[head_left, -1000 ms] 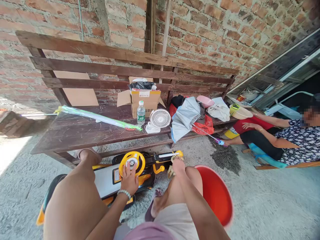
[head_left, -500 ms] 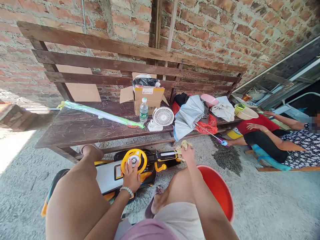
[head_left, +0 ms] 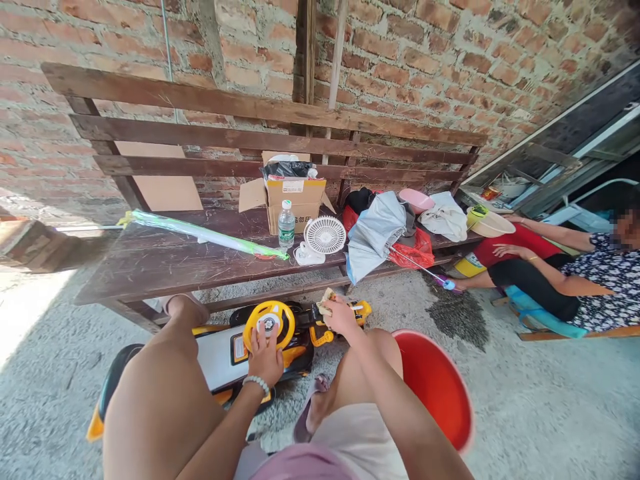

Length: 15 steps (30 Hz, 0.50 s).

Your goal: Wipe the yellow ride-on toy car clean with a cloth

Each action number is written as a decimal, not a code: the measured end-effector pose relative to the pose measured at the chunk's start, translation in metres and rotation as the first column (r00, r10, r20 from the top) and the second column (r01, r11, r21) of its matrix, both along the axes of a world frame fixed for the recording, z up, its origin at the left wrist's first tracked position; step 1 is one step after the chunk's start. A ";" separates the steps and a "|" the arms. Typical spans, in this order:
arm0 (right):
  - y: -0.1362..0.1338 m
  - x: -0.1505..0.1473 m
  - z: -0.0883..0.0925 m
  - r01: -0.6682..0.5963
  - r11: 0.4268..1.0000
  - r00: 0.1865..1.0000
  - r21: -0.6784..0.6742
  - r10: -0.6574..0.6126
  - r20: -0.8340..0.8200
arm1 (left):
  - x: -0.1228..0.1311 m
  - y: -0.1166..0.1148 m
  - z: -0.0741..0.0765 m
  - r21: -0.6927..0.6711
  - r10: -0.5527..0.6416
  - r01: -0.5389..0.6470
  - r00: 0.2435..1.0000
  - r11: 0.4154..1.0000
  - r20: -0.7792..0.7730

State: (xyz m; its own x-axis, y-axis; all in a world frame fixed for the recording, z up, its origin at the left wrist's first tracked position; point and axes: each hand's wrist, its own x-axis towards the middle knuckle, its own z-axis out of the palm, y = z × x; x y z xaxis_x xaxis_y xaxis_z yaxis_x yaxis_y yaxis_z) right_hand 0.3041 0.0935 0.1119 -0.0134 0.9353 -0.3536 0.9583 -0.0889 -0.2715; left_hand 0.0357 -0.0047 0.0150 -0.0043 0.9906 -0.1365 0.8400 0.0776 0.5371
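Note:
A yellow, white and black ride-on toy car [head_left: 217, 360] lies on the concrete floor between my legs. My left hand [head_left: 266, 363], with a beaded bracelet on its wrist, rests with fingers spread on the yellow steering wheel [head_left: 287, 325]. Closed around a crumpled, pale yellowish cloth [head_left: 327, 299], my right hand [head_left: 343, 317] presses it on the black front part of the toy, right of the wheel. Part of the cloth is hidden by the fingers. A large red basin [head_left: 435, 380] stands on the floor beside my right leg.
A wooden bench [head_left: 145, 267] runs along the brick wall. On it are a cardboard box [head_left: 300, 200], a water bottle [head_left: 287, 227], a white fan [head_left: 325, 235], a folded silver umbrella [head_left: 375, 227] and a long wrapped item [head_left: 200, 233]. Another person [head_left: 590, 287] sits at the right.
My right hand has moved left with the cloth, from the toy's far front end toward the steering wheel. The left hand stays on the wheel.

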 end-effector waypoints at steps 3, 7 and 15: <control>0.015 0.002 0.010 -0.141 0.990 0.990 -0.015 0.141 -0.001 | -0.002 0.000 -0.001 0.009 0.000 0.000 1.000 1.000 -0.008; 0.034 0.040 0.025 -0.113 0.991 0.990 -0.066 0.118 0.073 | -0.003 0.000 -0.006 0.032 -0.015 0.016 0.999 0.999 -0.029; 0.054 0.065 0.024 -0.097 0.989 0.991 -0.114 0.106 0.076 | 0.001 -0.004 -0.023 0.159 0.026 -0.013 0.996 0.987 -0.081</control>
